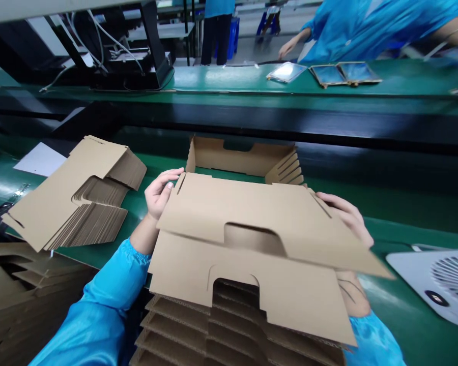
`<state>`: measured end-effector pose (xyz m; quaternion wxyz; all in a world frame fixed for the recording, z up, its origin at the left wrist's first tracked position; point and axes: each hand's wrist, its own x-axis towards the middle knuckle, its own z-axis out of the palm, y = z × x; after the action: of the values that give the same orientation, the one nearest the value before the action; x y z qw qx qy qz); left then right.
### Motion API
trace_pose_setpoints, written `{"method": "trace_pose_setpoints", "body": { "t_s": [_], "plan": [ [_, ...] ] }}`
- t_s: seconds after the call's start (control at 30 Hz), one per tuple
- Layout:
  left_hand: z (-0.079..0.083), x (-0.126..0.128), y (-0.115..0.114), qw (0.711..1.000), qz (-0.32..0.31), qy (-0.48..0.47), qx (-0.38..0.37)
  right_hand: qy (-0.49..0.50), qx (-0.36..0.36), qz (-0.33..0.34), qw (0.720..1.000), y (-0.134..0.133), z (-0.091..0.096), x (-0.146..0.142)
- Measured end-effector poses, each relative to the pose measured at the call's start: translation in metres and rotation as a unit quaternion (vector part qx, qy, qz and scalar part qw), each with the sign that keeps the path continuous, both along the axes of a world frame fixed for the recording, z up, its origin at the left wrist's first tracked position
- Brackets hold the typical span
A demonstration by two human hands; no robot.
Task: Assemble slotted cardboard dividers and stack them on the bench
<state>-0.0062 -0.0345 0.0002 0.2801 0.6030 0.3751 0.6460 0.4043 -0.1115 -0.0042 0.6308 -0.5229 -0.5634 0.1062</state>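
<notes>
I hold a flat die-cut cardboard sheet above a pile of the same sheets in front of me. My left hand grips the sheet's left edge, fingers curled over it. My right hand grips the right edge, partly hidden under the sheet. Just beyond, on the green table, lies a partly folded cardboard tray with its back and side flaps raised. Both my sleeves are bright blue.
A fanned stack of flat cardboard blanks lies to the left, more cardboard below it. A white fan unit sits at right. Across the belt, a person in blue stands by flat panels; a black machine stands far left.
</notes>
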Motion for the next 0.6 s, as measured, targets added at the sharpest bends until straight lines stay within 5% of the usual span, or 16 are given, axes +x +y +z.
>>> {"method": "trace_pose_setpoints", "body": {
  "t_s": [0.17, 0.6],
  "plan": [
    [-0.006, 0.001, 0.001, 0.999, -0.01, -0.024, -0.041, 0.022, 0.055, 0.04, 0.997, 0.006, -0.011, 0.0],
    [-0.01, -0.001, 0.007, 0.995, 0.033, -0.025, -0.09, -0.04, 0.022, 0.061, 0.997, 0.01, -0.016, 0.008]
  ]
}}
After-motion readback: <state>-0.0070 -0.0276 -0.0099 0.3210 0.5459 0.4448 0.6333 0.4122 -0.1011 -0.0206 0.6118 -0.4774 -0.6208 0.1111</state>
